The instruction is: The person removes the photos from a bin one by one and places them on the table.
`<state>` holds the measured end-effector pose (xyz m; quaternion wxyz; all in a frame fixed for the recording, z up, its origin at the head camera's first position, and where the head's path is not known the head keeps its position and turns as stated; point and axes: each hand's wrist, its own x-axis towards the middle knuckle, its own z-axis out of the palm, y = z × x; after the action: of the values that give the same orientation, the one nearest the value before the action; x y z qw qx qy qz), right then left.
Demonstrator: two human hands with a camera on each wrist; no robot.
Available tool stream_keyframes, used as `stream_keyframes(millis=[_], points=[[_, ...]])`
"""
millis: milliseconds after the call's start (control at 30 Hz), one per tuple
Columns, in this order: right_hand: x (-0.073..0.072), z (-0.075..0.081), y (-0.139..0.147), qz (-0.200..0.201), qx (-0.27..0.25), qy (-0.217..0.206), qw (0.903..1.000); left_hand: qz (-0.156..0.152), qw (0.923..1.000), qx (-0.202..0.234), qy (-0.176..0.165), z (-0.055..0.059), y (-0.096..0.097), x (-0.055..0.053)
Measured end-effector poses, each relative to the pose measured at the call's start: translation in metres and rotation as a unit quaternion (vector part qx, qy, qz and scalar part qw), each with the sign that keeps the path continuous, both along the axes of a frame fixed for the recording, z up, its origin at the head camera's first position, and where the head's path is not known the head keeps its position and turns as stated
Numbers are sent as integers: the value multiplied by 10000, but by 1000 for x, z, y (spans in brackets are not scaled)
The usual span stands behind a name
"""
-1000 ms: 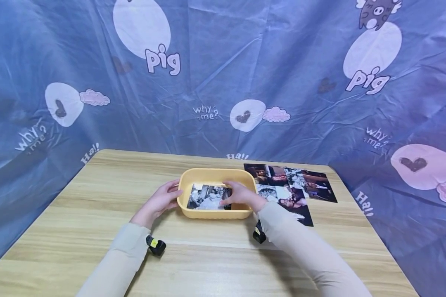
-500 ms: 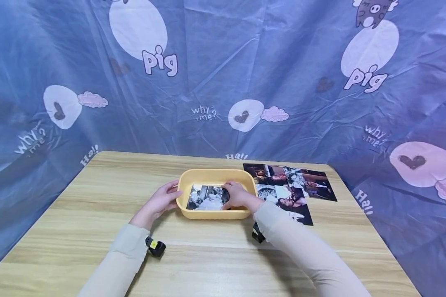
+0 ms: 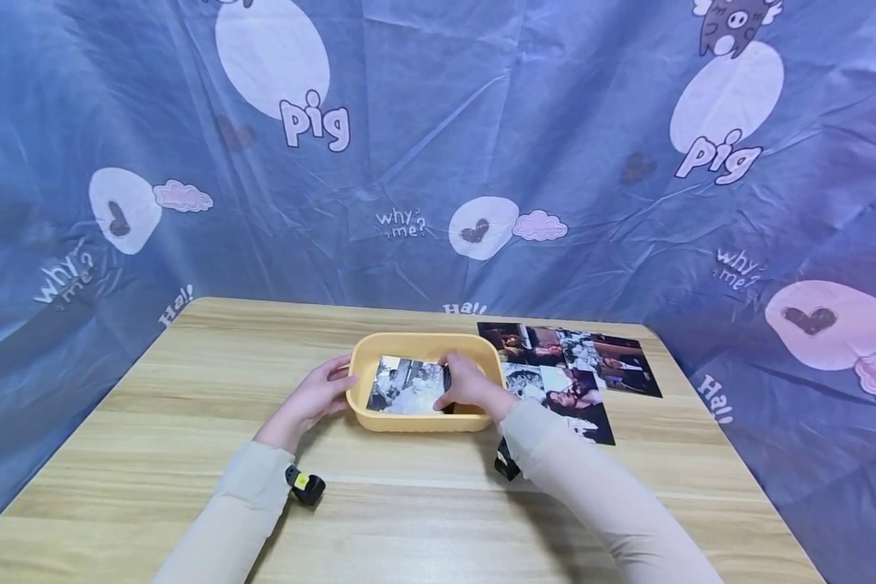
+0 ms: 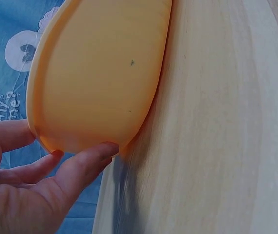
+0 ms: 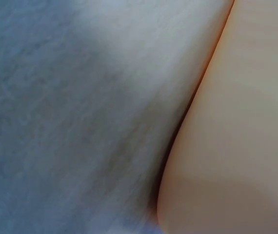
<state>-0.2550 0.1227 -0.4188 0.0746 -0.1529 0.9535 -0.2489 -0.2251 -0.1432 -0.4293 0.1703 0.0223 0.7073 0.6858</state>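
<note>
A yellow plastic basin (image 3: 401, 423) stands on the table, with black-and-white photos (image 3: 407, 389) inside it. At the basin's left end my left hand (image 3: 317, 396) grips the wall; the left wrist view shows the thumb and fingers (image 4: 83, 165) curved around the outside of the basin (image 4: 100, 73). My right hand (image 3: 471, 388) reaches over the right rim and holds the right edge of the top photo between thumb and fingers. How many photos it grips I cannot tell. Only the basin's blurred outer wall (image 5: 227, 146) and the tabletop show in the right wrist view.
Several photos (image 3: 573, 381), some in colour, lie spread on the table just right of the basin, partly behind the right forearm. A blue printed curtain (image 3: 423, 162) hangs behind the wood-grain table (image 3: 401, 511).
The top photo's far edge has risen a little and the photo now lies tilted in the basin. My right hand has shifted slightly; the left hand and basin stay in place.
</note>
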Motion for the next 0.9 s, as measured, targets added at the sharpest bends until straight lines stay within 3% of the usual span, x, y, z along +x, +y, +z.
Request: stream_keyframes(millis=[300, 500, 600, 633, 733, 833, 867, 900], points=[[-2, 3, 4, -486, -590, 193, 9969, -7, 10000, 11, 35, 1, 0, 1], [-8, 8, 8, -774, -1137, -48, 9905, 25, 10000, -41, 13, 1, 1, 1], [-16, 7, 17, -779, -1750, -319, 9810, 14, 10000, -51, 4, 1, 1, 1], [-26, -4, 24, -564, -2096, -332, 9756, 17, 10000, -62, 4, 1, 1, 1], [-31, -7, 32, -569, -2646, -809, 9593, 20, 10000, -86, -1, 2, 1, 1], [-27, 3, 35, -729, -3026, -1189, 9429, 10, 9999, -120, -2, 3, 0, 1], [-17, 18, 32, -1023, -3002, -1354, 9387, 3, 9999, -123, -3, 3, 0, 1], [-15, 23, 34, -1078, -3095, -1394, 9344, -3, 9999, -125, -6, 3, 0, 1]])
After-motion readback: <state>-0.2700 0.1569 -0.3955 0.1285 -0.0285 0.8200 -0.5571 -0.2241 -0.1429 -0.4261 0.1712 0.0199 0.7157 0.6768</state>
